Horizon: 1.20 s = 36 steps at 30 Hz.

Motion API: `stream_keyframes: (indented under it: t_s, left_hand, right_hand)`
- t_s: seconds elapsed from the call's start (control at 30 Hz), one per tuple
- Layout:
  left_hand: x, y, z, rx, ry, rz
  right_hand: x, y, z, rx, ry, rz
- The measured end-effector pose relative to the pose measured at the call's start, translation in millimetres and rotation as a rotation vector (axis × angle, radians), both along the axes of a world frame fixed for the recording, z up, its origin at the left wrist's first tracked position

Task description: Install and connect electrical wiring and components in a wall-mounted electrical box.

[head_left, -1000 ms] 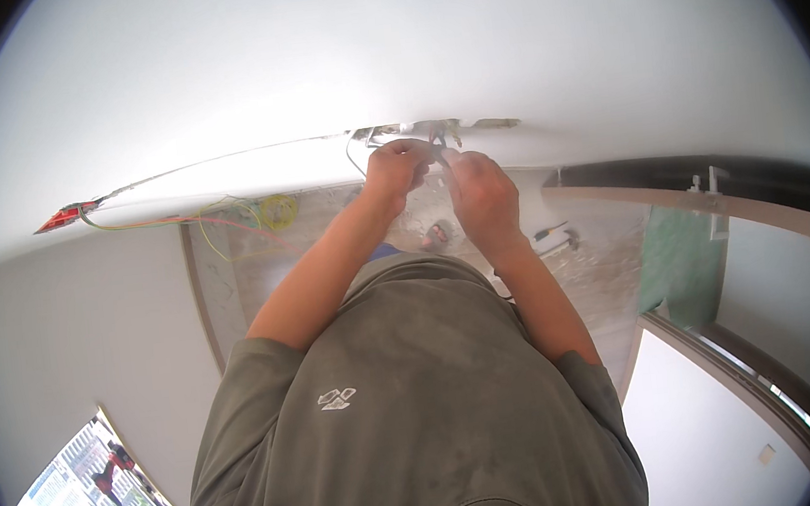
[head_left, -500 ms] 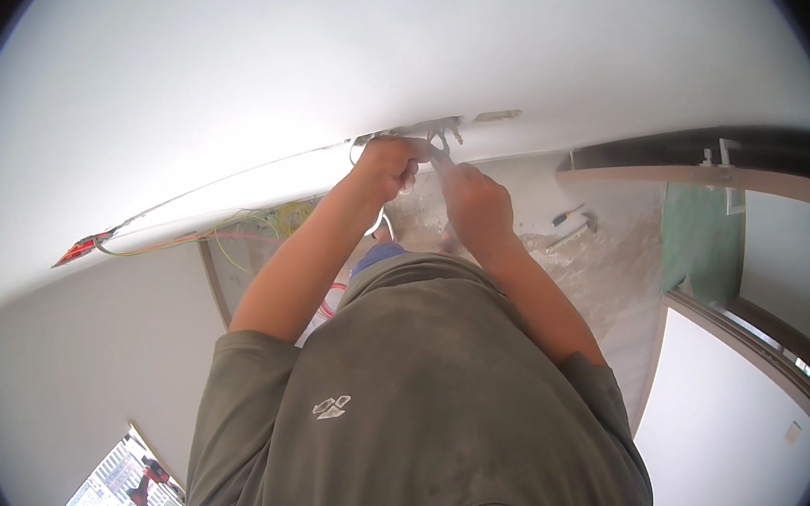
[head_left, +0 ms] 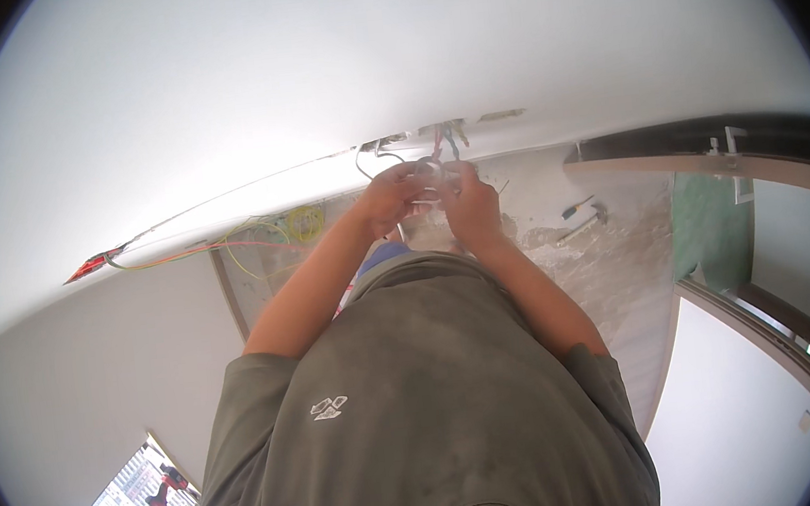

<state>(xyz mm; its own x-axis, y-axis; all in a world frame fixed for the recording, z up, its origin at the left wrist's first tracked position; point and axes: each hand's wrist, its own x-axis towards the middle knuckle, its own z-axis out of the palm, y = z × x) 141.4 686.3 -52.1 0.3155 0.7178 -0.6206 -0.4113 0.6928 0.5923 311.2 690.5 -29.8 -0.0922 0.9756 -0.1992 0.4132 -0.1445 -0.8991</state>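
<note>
the left hand (head_left: 394, 200) has dropped closer to the right hand (head_left: 472, 206), both gripping a greyish ring-shaped thing (head_left: 429, 164); coloured wires (head_left: 438, 140) protrude, wall slots (head_left: 503, 115) seemingly unfilled.

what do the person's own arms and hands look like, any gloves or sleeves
No gloves: the left hand and right hand are bare, with no watch or wristband visible. Both forearms are bare too. The loose, short sleeves end near the elbows; they are dull olive-grey like the shirt, which bears a small white geometric mark.
</note>
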Motion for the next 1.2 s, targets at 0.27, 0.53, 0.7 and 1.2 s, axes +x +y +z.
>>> stream_keyframes:
  t_s: [0.27,0.53,0.7,1.2]
  left_hand:
    - [-9.7,-5.0,-2.9,-0.028,-0.028,0.131]
    - [2.5,-1.2,-2.8,0.142,0.521,-0.021]
    - [7.7,3.3,0.6,0.419,1.005,-0.278]
    - [1.6,23.1,15.8,0.384,0.982,-0.278]
  right_hand:
    - [8.8,14.5,9.0,0.261,-0.141,0.110]
    - [19.4,1.9,-1.1,0.153,-0.030,0.061]
    - [15.2,2.8,3.8,-0.003,-0.009,0.067]
    - [13.1,0.6,18.7,-0.431,0.358,0.165]
